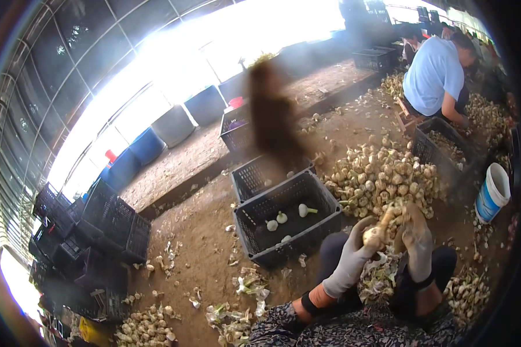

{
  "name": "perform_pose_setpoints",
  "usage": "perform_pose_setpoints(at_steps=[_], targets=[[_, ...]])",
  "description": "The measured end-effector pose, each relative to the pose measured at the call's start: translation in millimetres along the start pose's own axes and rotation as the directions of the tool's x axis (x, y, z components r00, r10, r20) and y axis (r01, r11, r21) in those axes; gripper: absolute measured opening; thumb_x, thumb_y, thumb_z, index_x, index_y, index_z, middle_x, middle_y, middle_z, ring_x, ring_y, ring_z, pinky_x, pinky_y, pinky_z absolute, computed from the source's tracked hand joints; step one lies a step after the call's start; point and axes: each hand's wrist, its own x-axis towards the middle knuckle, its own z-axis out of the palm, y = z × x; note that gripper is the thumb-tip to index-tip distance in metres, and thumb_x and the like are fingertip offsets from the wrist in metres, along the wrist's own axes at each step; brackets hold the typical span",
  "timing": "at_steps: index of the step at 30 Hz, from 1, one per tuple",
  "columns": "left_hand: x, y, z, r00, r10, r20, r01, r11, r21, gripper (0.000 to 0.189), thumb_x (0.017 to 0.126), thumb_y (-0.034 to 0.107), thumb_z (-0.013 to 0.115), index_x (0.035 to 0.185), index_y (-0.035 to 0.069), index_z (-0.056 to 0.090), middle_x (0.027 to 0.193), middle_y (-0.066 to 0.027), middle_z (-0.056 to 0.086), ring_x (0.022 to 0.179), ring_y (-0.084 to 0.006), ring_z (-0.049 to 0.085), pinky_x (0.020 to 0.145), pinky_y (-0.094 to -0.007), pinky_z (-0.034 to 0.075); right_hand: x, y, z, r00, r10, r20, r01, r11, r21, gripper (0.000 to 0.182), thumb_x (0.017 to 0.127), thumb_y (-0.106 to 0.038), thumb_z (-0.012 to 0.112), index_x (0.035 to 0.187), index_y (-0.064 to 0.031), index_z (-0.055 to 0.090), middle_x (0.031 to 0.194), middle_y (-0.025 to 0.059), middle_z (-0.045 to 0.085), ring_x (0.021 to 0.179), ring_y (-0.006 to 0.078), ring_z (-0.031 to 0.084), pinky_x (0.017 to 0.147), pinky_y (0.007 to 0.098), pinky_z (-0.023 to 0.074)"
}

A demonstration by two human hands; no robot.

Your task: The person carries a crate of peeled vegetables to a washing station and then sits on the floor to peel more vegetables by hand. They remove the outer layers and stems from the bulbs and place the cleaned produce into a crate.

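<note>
My left hand (351, 260), in a pale work glove, is closed around a garlic bulb (374, 237) whose stalk points up and to the right. My right hand (416, 236), gloved too, is at the stalk end; its fingertips are blurred, so its exact grip is unclear. Peeled skins and leaves (377, 277) lie between my knees below the hands. Ahead and to the left stands a black plastic crate (293, 251) with several cleaned white garlic bulbs (305, 210) inside. Beyond my hands spreads a large heap of untrimmed garlic (382, 173).
A second black crate (243, 180) adjoins the first. A white-and-blue bucket (492, 195) stands at right. A person in a light blue shirt (434, 76) crouches beyond. Stacked crates (113, 221) and another garlic heap (145, 329) are at left. A dark blur hides part of the far crate.
</note>
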Motion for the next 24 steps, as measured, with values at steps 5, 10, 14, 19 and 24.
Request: perform_pose_setpoints(at_steps=[5,10,14,19,24], targets=[[-35,-76,-23,0.997,-0.012,-0.079,0.039,0.939,0.341,0.055,0.089,0.022,0.064,0.135,0.003,0.040,0.116,-0.0055,0.053,0.097,-0.0108,0.053,0.080,-0.0242,0.048,-78,52,-11,0.881,0.466,0.081,-0.473,0.857,0.206,0.043,0.084,-0.004,0.045,0.126,0.0018,0.050,0.083,-0.0016,0.058,0.063,0.0038,0.048,0.054,0.0167,0.0380],[-49,-120,-29,0.978,0.124,0.167,-0.208,0.571,0.794,0.055,0.083,0.018,0.068,0.131,0.006,0.047,0.122,-0.0137,0.055,0.105,-0.0254,0.059,0.085,-0.0357,0.048,-97,94,-42,0.815,0.579,0.002,-0.554,0.777,0.299,0.028,0.086,-0.009,0.050,0.111,-0.0010,0.060,0.077,0.0006,0.061,0.061,0.0078,0.054,0.054,0.0216,0.0433],[-37,-111,-28,0.983,-0.040,0.182,-0.141,0.478,0.867,0.056,0.081,0.021,0.070,0.131,0.006,0.047,0.127,-0.0172,0.053,0.115,-0.0300,0.054,0.097,-0.0348,0.041,-85,119,-70,0.865,0.496,0.076,-0.502,0.860,0.093,0.024,0.086,-0.008,0.056,0.106,0.0012,0.064,0.085,0.0044,0.066,0.069,0.0118,0.061,0.059,0.0213,0.0469],[-30,-99,-19,0.972,0.022,0.233,-0.205,0.563,0.801,0.054,0.081,0.023,0.070,0.130,0.010,0.051,0.122,-0.0177,0.056,0.111,-0.0324,0.055,0.094,-0.0365,0.043,-65,143,-104,0.930,0.251,0.267,-0.185,0.951,-0.249,0.025,0.083,-0.006,0.062,0.106,0.0041,0.065,0.114,0.0082,0.062,0.108,0.0175,0.055,0.091,0.0290,0.0431],[-25,-101,-15,0.978,0.004,0.208,-0.178,0.536,0.825,0.054,0.080,0.019,0.071,0.129,0.008,0.051,0.124,-0.0179,0.055,0.110,-0.0311,0.055,0.094,-0.0350,0.044,-73,140,-109,0.827,0.521,0.210,-0.561,0.785,0.262,0.042,0.084,0.002,0.054,0.127,0.0018,0.051,0.123,0.0092,0.057,0.101,0.0171,0.061,0.083,0.0262,0.0494]])
